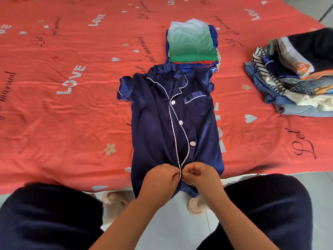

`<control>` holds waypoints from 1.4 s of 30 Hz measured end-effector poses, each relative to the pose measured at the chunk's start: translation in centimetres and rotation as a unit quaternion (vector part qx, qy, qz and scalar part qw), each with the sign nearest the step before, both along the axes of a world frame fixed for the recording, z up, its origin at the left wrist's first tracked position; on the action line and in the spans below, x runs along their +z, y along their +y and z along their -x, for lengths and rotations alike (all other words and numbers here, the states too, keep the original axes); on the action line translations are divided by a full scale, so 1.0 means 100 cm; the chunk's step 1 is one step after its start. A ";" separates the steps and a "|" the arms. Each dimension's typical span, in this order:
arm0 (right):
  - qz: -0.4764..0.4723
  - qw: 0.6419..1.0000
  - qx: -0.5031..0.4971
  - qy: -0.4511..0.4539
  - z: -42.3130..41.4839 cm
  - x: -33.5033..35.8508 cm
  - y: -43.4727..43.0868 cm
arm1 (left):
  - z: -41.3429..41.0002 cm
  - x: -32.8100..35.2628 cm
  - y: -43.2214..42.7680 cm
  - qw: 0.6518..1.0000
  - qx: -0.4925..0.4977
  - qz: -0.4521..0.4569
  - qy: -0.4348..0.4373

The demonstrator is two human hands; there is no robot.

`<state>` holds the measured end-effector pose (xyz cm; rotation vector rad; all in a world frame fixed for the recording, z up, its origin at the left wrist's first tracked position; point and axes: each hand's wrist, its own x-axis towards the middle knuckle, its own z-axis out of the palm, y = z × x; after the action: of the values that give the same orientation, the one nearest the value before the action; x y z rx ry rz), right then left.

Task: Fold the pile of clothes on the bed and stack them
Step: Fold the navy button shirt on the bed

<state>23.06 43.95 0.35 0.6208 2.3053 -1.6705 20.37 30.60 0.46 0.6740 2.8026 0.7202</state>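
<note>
A navy satin pyjama shirt (pixel 158 123) with white piping and white buttons lies flat, front up, collar away from me, its hem hanging over the bed's near edge. My left hand (pixel 160 177) and my right hand (pixel 200 175) meet at the lower front placket, each pinching one edge of the shirt's opening. Beyond the collar stands a stack of folded clothes (pixel 191 44) with a green-to-white piece on top. An unfolded pile of clothes (pixel 295 76) lies at the right.
The bed carries a coral sheet (pixel 63 109) printed with "LOVE" and hearts. Its near edge runs just under my hands. My dark-clothed knees (pixel 46 213) flank my arms over a pale tiled floor, where beige slippers (pixel 196 204) sit under the bed edge.
</note>
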 end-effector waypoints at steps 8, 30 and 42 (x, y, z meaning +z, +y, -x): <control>0.024 0.997 -0.067 0.012 -0.001 -0.004 -0.007 | -0.006 -0.027 0.006 0.990 0.048 -0.044 0.129; 0.105 0.986 -0.127 -0.005 -0.003 -0.017 -0.005 | 0.006 -0.010 0.009 0.970 0.133 -0.131 -0.158; -0.090 0.995 0.032 0.011 -0.005 -0.006 0.000 | 0.009 0.000 0.005 0.860 0.200 -0.205 -0.422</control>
<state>23.51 43.91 -0.24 0.5597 2.4834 -1.4599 19.43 31.13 0.42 -0.1995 1.9651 1.3132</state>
